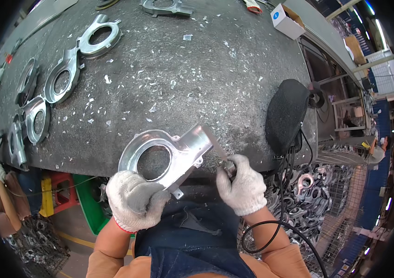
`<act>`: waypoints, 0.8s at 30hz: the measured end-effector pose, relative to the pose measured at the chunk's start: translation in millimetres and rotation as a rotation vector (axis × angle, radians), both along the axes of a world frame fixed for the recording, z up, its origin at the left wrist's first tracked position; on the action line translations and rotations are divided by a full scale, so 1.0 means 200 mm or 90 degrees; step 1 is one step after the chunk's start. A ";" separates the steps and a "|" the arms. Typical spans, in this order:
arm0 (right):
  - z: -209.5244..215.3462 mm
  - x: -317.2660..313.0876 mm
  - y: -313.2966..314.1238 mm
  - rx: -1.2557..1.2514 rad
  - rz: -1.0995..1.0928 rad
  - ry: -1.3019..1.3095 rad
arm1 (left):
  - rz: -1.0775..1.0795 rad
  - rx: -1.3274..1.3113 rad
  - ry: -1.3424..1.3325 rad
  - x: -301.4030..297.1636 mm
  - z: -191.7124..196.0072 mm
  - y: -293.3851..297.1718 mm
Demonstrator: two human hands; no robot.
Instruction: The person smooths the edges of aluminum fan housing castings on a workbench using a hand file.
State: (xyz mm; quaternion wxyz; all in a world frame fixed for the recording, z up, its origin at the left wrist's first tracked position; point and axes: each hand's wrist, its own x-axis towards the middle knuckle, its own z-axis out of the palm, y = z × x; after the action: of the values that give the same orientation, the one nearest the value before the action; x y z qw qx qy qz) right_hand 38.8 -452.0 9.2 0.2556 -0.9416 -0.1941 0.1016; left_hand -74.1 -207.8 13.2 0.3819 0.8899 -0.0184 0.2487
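Both hands are gloved in white and busy at the near edge of the desk point(169, 83). Left hand point(134, 199) is wrapped tight around the lower rim of a shiny metal casting point(169, 155), a ring-shaped housing with a flared neck, tilted up off the desk edge. Right hand point(241, 185) is closed on a slim file-like tool point(218, 148), whose blade touches the casting's neck; the handle is buried in the glove, so its shape is hard to tell.

Containers now: a wire basket point(340, 204) at the right, below the desk, is heaped with similar castings, partly cut off by the rim. Far right corner of the desk, a small white cardboard box point(287, 21) stands open, contents not visible.

More castings point(62, 81) line the desk's left side amid metal shavings. A black mesh pad point(286, 116) hangs over the right edge, cable trailing down.
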 end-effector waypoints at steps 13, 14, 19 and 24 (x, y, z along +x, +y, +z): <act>-0.01 0.03 -0.02 -0.077 -0.007 0.246 | 0.061 -0.124 0.000 -0.07 -0.07 0.05; -0.04 0.01 -0.05 -0.078 -0.008 0.242 | 0.060 -0.125 -0.004 -0.05 -0.07 0.06; -0.01 -0.06 -0.11 0.188 -0.058 0.169 | 0.005 -0.027 0.009 -0.01 -0.02 -0.03; 0.00 -0.07 -0.07 0.033 0.042 0.231 | -0.008 0.012 0.018 0.00 -0.01 -0.03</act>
State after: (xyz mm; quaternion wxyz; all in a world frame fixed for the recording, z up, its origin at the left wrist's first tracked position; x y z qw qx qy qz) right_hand 24.3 -465.5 9.5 0.3067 -0.8942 -0.1779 0.2731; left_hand -73.5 -213.7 11.4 0.3753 0.8967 -0.0209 0.2338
